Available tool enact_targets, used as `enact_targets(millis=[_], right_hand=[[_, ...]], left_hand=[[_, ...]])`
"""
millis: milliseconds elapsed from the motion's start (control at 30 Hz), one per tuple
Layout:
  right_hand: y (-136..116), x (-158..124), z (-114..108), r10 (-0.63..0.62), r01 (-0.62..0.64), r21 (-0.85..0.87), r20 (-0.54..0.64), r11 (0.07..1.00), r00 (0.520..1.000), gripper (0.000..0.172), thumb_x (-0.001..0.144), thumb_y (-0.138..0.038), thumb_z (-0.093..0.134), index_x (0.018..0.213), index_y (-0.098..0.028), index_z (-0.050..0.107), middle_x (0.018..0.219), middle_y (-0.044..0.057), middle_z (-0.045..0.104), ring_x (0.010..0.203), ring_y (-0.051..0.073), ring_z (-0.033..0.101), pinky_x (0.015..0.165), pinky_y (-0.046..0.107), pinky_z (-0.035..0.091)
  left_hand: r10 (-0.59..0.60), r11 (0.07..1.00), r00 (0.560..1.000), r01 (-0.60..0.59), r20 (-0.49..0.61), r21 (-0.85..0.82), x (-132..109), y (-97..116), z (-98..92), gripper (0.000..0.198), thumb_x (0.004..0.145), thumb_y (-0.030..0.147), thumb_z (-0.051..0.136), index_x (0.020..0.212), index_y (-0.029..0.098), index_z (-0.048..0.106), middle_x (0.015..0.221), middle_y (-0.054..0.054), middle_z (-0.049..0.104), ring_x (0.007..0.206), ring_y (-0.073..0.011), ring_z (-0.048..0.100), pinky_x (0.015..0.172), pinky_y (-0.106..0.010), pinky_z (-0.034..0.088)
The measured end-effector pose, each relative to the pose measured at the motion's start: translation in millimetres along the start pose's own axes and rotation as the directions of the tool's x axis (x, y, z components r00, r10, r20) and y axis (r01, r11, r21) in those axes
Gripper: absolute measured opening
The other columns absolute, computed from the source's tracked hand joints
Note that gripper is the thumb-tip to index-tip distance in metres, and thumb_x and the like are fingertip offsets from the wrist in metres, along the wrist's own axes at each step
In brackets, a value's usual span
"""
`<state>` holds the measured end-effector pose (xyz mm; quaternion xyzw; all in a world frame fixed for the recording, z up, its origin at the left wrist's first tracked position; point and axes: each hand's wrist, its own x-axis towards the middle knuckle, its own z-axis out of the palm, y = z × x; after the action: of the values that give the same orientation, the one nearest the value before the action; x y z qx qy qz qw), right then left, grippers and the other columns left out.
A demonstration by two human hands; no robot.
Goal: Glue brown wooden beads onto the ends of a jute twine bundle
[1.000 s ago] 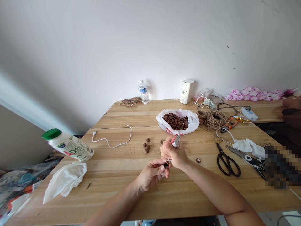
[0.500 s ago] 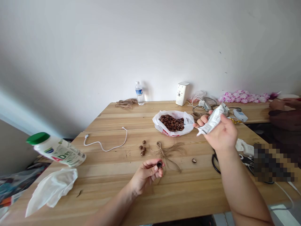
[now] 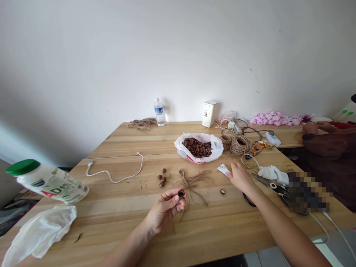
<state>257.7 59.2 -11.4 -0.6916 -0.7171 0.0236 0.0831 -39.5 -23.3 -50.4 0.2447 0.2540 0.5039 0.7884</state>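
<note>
My left hand (image 3: 170,203) pinches a dark brown hollow nutshell (image 3: 181,193) between thumb and fingertips, its opening facing up. My right hand (image 3: 241,177) is low over the table, palm down, its thumb at the end of a white squeeze tube (image 3: 223,170); its other fingers are partly hidden. Just beyond my left hand lies a knotted bundle of twine (image 3: 185,180) with a loop and frayed strands. Several whole brown nuts (image 3: 161,178) lie left of it. A half shell (image 3: 222,191) lies to the right. Behind stands a white plastic bag (image 3: 182,150) full of brown shells.
Right side: twine balls (image 3: 241,144), orange-handled pliers (image 3: 257,149), scissors (image 3: 274,186), cables and a co-worker's hands (image 3: 319,128). Left: a tilted green-capped bottle (image 3: 55,185), a white bag (image 3: 44,230), a white cable (image 3: 114,181). A water bottle (image 3: 159,113) stands at the back.
My right hand has come down from mid-air to the table with the squeeze tube and turned palm down. My left hand still holds the nutshell. The view has shifted slightly right.
</note>
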Motion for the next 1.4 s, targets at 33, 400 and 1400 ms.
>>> enact_targets(millis=[33, 400, 1400], right_hand=[[-3, -6, -4, -0.085, 0.083, -0.053, -0.031, 0.995, 0.996, 0.026, 0.081, -0.020, 0.053, 0.105, -0.009, 0.056, 0.106, 0.019, 0.054, 0.101, 0.029, 0.050, 0.081, 0.034, 0.036], [-23, -26, 10, -0.447, 0.473, 0.022, 0.370, 0.881, 0.815, 0.017, 0.074, -0.004, 0.055, 0.082, -0.016, 0.063, 0.090, 0.007, 0.060, 0.081, 0.019, 0.059, 0.069, 0.026, 0.039], [-141, -5, 30, -0.837, 0.803, 0.238, 0.189, 0.547, 0.514, 0.014, 0.079, -0.016, 0.057, 0.088, -0.017, 0.068, 0.096, 0.006, 0.057, 0.078, 0.015, 0.057, 0.069, 0.025, 0.041]], left_hand=[[-0.001, 1.000, 1.000, 0.001, 0.001, 0.002, 0, 0, -0.4, 0.022, 0.066, 0.015, 0.073, 0.087, 0.014, 0.070, 0.082, -0.008, 0.070, 0.060, -0.0103, 0.062, 0.060, -0.021, 0.051], [0.066, 0.998, 0.997, -0.066, -0.029, -0.011, 0, 11, 0.0, 0.021, 0.066, 0.015, 0.073, 0.087, 0.013, 0.070, 0.082, -0.008, 0.069, 0.061, -0.0105, 0.062, 0.060, -0.022, 0.051], [0.240, 0.956, 0.903, -0.285, -0.355, -0.077, 8, 66, -32.7, 0.008, 0.076, 0.005, 0.058, 0.078, 0.007, 0.066, 0.079, -0.010, 0.068, 0.060, -0.0094, 0.060, 0.058, -0.020, 0.052]])
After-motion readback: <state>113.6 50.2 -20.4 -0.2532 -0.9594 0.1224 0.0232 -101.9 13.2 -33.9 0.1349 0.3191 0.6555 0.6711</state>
